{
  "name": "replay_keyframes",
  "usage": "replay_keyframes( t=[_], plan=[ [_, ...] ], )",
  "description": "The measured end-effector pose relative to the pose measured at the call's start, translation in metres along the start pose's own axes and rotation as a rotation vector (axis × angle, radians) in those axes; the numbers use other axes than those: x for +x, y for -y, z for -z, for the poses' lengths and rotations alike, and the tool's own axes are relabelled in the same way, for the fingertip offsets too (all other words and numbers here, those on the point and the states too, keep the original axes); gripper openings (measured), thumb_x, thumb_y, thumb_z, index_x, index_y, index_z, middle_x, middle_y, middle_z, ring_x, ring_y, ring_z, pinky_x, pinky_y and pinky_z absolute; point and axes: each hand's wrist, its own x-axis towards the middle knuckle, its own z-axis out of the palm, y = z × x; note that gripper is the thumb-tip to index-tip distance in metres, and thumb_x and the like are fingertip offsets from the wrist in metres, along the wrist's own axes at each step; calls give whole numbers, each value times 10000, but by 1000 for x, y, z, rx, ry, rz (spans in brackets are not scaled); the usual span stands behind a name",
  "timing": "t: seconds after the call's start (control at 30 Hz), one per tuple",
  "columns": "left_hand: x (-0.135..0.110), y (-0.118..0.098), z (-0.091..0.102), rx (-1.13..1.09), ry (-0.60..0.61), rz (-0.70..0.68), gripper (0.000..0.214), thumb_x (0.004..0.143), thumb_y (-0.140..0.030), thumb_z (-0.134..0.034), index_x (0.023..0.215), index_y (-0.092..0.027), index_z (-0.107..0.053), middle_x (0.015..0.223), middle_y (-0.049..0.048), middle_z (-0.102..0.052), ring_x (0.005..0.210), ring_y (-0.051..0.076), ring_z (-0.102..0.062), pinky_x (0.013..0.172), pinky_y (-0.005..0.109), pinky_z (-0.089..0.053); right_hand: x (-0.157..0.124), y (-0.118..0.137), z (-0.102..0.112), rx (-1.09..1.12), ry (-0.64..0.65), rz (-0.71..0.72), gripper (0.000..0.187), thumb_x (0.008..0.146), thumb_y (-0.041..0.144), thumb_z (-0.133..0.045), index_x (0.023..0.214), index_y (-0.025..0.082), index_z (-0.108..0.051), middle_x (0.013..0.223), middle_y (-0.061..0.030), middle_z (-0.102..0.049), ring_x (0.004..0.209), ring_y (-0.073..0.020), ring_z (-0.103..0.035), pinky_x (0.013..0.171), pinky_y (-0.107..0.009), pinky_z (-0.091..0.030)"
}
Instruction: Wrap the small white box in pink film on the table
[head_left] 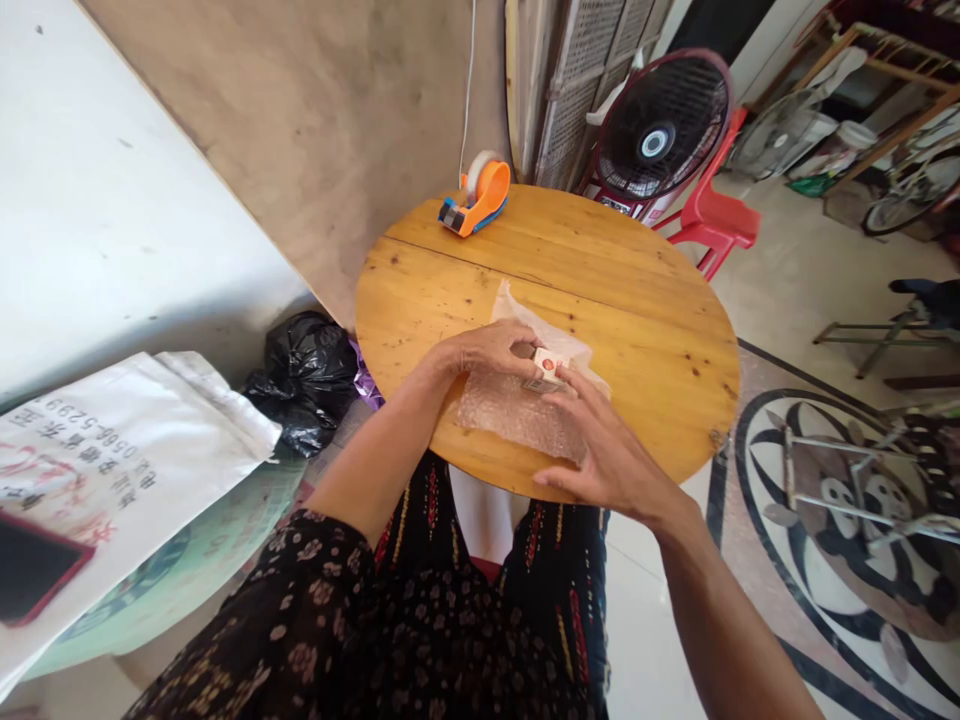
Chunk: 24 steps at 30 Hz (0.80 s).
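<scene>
A small white box (550,364) with a red round mark stands on a sheet of bubble wrap (517,412), which lies spread on the round wooden table (660,320). My left hand (496,348) has its fingers and thumb curled around the left side of the box. From the right, my right hand (600,445) reaches over the wrap with fingers spread. Its index fingertip touches or nearly touches the right corner of the box, and its thumb is held well apart near the table's front edge.
At the table's far edge sits an orange tape dispenser (480,195). Behind the table are a fan (660,130) and a red plastic chair (716,215). Black plastic bags (304,370) lie left of it, near a white sack (142,440) with a phone (37,565) on top.
</scene>
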Motion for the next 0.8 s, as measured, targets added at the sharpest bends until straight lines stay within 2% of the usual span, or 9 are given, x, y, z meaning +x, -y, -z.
replay_keyframes(
  t=[0.1, 0.23, 0.3, 0.37, 0.53, 0.7, 0.8],
  plan=[
    [0, 0, -1, 18, -15, 55, 390, 725, -500, -580, 841, -129, -619, 855, 53, -592, 799, 192, -534, 725, 292, -407, -4, 9, -9, -142, -48, 21, 537, 785, 359, -666, 1256, 161, -502, 1551, -184, -240, 1399, -353, -293, 1057, -528, -371],
    [-2, 1, -3, -1, -30, 100, 369, 724, -485, -580, 859, -141, -596, 834, 32, -578, 768, 176, -518, 700, 285, -396, -4, 7, -19, -277, -265, 27, 130, 828, 141, -566, 941, 170, -622, 1379, -158, -524, 1171, -309, -558, 937, -467, -454],
    [-3, 0, -3, 6, -50, 101, 341, 721, -460, -588, 828, -136, -592, 820, 31, -567, 747, 171, -510, 677, 282, -391, 0, 4, -19, -285, -387, 27, 101, 834, 113, -553, 868, 182, -618, 1253, -123, -630, 1042, -265, -627, 898, -431, -472],
    [-4, -2, -2, -5, -58, 78, 304, 725, -426, -594, 797, -131, -599, 848, 38, -569, 771, 174, -519, 690, 281, -398, 6, 2, -15, -257, -447, 5, 99, 847, 123, -548, 882, 186, -616, 1194, -110, -662, 1021, -246, -637, 897, -407, -477],
    [-5, -4, 1, -84, -11, -8, 284, 746, -328, -594, 955, -149, -664, 1012, 47, -614, 926, 189, -562, 820, 277, -425, 26, 0, -1, -131, -382, -106, 146, 906, 163, -467, 953, 186, -603, 1167, -109, -656, 1084, -219, -615, 914, -347, -478],
    [-2, 1, -1, -115, -25, -64, 388, 782, -325, -588, 1137, -182, -651, 1120, 59, -628, 1060, 207, -563, 930, 297, -417, 38, -6, 4, -115, -313, -244, 145, 908, 202, -462, 930, 198, -605, 916, -56, -687, 850, -212, -648, 751, -320, -472],
    [-2, 3, -1, -144, -30, -119, 394, 789, -316, -592, 1159, -192, -649, 1156, 62, -626, 1091, 215, -564, 965, 317, -411, 39, -9, 5, -77, -324, -267, 129, 892, 210, -488, 909, 197, -616, 879, -46, -685, 827, -207, -643, 738, -312, -460]
  ],
)
